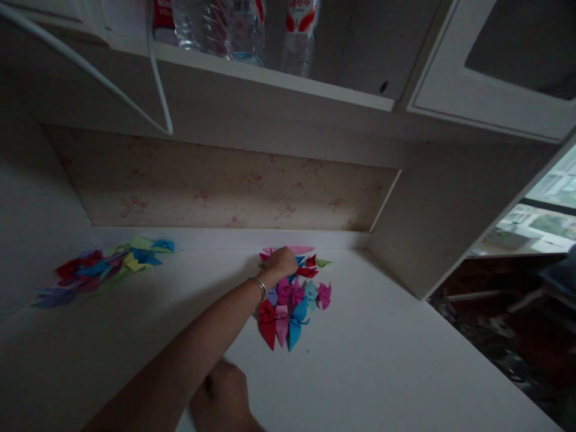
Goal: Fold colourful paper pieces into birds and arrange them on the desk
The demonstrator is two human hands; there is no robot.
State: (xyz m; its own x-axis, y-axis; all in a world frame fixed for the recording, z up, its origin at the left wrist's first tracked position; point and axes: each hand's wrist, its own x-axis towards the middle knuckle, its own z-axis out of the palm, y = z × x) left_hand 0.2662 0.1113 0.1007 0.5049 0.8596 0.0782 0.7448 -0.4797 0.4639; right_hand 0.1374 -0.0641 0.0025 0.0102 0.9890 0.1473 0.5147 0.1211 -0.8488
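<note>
My left hand, with a silver bracelet at the wrist, reaches over the white desktop to the back of a group of folded paper cranes. Its fingers are closed among them, and whatever they hold is hidden. Around it lie a pink crane, a red crane and a blue crane, with several others in rows. Nearer to me, partly behind the left forearm, my right hand is closed low over the desktop. Its fingertips are out of sight, so I cannot see what is in them.
Flatter folded papers lie in a pile at the back left. Overhead, a shelf holds clear plastic bottles. A white cable hangs at the upper left. A side panel bounds the desk on the right.
</note>
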